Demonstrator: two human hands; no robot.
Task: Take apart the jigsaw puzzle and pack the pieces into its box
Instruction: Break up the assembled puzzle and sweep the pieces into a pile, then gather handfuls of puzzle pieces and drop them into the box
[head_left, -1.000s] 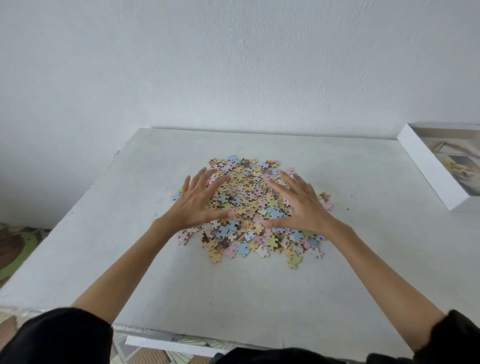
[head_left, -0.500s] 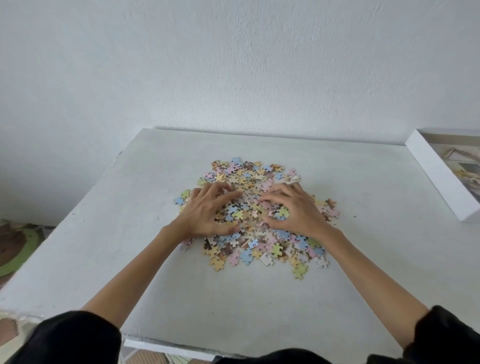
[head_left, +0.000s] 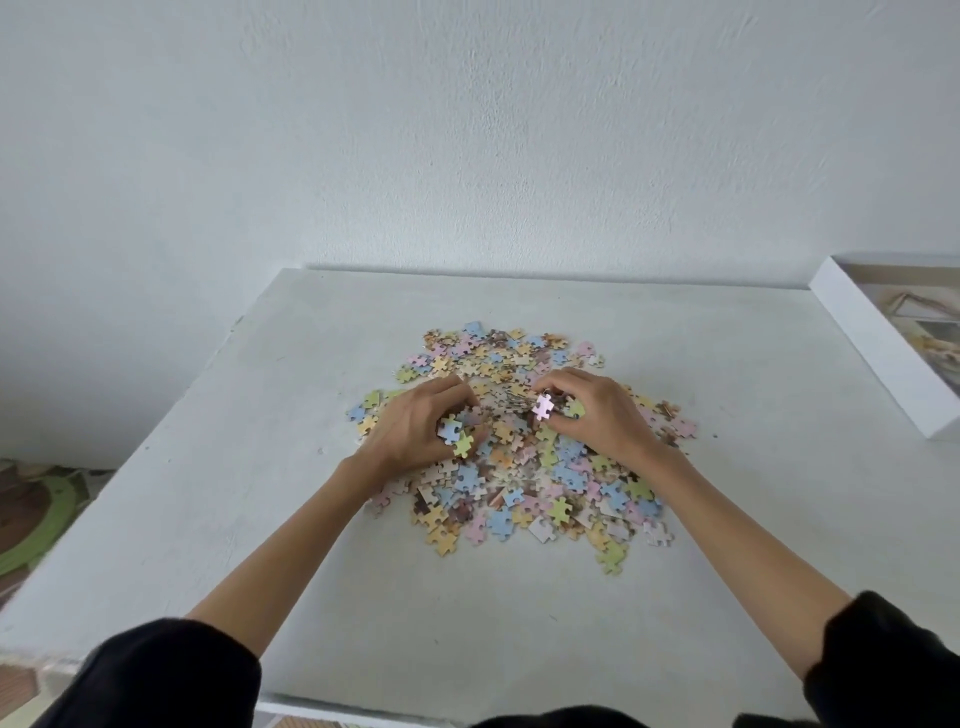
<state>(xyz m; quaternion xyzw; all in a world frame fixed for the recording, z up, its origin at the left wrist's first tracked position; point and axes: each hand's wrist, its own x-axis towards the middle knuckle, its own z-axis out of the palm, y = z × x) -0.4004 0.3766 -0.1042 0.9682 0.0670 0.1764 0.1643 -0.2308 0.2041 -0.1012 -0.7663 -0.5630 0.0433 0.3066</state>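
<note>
Two grips: L hand (head_left: 410, 431), R hand (head_left: 605, 422) clutch pieces (head_left: 519, 491) mid-pile; box (head_left: 878, 348) apart at table (head_left: 249, 467) R edge.

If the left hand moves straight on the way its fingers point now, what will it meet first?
Probably the heap of loose pastel cardboard jigsaw pieces lying between the hands; the left hand has its curled fingers pointing rightward into it. Beyond it is the right hand.
</note>
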